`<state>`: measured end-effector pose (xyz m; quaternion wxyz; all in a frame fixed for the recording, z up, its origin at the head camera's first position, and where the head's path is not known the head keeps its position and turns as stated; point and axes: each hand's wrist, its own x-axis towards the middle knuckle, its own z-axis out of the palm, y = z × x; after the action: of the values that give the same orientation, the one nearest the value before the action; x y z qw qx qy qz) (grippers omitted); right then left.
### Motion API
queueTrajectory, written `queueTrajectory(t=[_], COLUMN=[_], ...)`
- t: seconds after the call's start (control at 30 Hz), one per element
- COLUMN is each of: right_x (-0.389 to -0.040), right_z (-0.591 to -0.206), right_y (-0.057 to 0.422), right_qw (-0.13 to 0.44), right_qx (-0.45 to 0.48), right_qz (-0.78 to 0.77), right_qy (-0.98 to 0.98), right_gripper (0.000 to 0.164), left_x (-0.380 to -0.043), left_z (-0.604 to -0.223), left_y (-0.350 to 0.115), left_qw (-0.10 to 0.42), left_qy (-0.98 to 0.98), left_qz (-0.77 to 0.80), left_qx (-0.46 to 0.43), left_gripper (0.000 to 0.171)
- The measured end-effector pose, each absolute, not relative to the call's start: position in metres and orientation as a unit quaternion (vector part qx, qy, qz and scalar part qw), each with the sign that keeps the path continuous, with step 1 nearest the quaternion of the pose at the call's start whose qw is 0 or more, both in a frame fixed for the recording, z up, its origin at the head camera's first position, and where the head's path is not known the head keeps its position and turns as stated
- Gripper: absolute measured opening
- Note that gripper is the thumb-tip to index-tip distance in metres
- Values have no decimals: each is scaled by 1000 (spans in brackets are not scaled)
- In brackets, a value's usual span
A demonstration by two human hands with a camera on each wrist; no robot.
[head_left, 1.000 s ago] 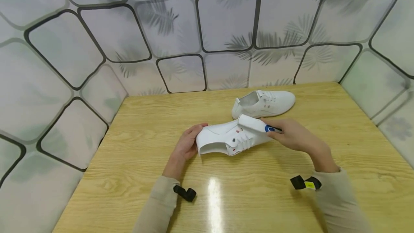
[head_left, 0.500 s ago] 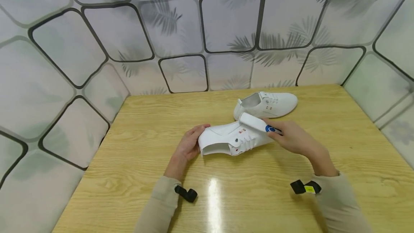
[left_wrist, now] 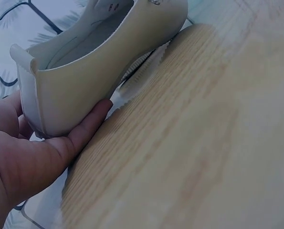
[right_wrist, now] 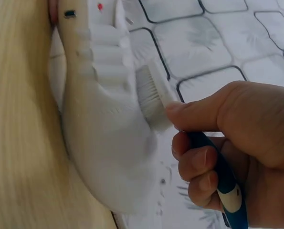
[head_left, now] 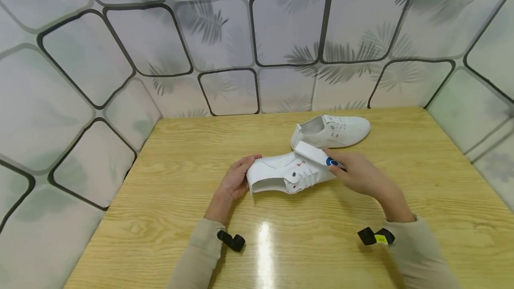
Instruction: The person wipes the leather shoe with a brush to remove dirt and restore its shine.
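Observation:
My left hand (head_left: 234, 179) grips a white lace-up shoe (head_left: 270, 168) by its heel; in the left wrist view the thumb (left_wrist: 91, 125) lies along the heel's lower side. The shoe is tilted, its opening toward me and its toe to the right. In my right hand (head_left: 361, 175) is a brush with a white head (head_left: 311, 152) and a blue-and-white handle (right_wrist: 231, 200). Its bristles (right_wrist: 149, 93) touch the side of the shoe beside the laces, as the right wrist view shows. The right fingers curl round the handle.
A second white shoe (head_left: 341, 132) stands behind the held one, toe to the right. Both lie over a wood-grain table (head_left: 180, 146). Patterned walls (head_left: 225, 35) close in the back and the sides. Each wrist carries a small black camera (head_left: 232, 240).
The brush and my right hand have shifted slightly left and toward me along the shoe in the last half second. The left hand keeps its grip, and the shoe barely moves.

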<state>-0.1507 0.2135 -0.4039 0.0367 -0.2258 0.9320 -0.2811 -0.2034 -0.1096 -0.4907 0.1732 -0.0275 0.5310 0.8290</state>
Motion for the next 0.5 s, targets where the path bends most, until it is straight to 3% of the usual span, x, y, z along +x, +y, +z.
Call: queueTrajectory(t=[0.13, 0.5], right_x=[-150, -147], right_z=[-405, -405], right_y=[206, 198], right_qw=[59, 32], right_qx=[-238, -240], right_qz=[-278, -261], right_qy=[929, 934], right_gripper=[52, 50], left_x=[-203, -201], left_z=[-490, -489], left_y=[-110, -113], left_qw=[170, 174], left_qy=[538, 552], left_qz=[825, 815], left_qx=[-25, -17], left_gripper=[43, 43])
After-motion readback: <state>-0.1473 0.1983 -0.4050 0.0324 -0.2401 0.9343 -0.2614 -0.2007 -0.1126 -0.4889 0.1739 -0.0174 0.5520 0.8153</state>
